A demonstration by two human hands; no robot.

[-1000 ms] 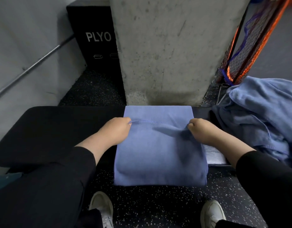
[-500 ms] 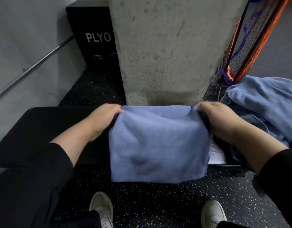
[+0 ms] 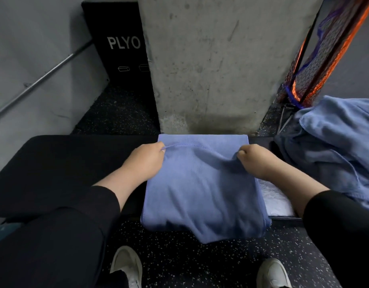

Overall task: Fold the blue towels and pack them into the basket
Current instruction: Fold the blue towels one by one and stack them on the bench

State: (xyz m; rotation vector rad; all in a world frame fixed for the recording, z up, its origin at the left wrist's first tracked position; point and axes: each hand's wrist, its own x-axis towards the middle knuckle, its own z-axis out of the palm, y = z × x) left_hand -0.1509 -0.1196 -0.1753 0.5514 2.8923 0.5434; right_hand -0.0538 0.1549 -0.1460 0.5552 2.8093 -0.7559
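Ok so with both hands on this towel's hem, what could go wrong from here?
1. The blue towel overhangs the black bench at the near edge, one corner drooping toward the speckled floor; it may slide off or touch the floor.
2. The left hand and right hand pinch a sagging hem, so the fold could land crooked.
3. The unfolded towel pile sits close on the right and might snag.

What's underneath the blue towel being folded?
The blue towel lies on a black padded bench, its near edge hanging over speckled floor. A silvery patch shows at its right; what is directly beneath is covered.
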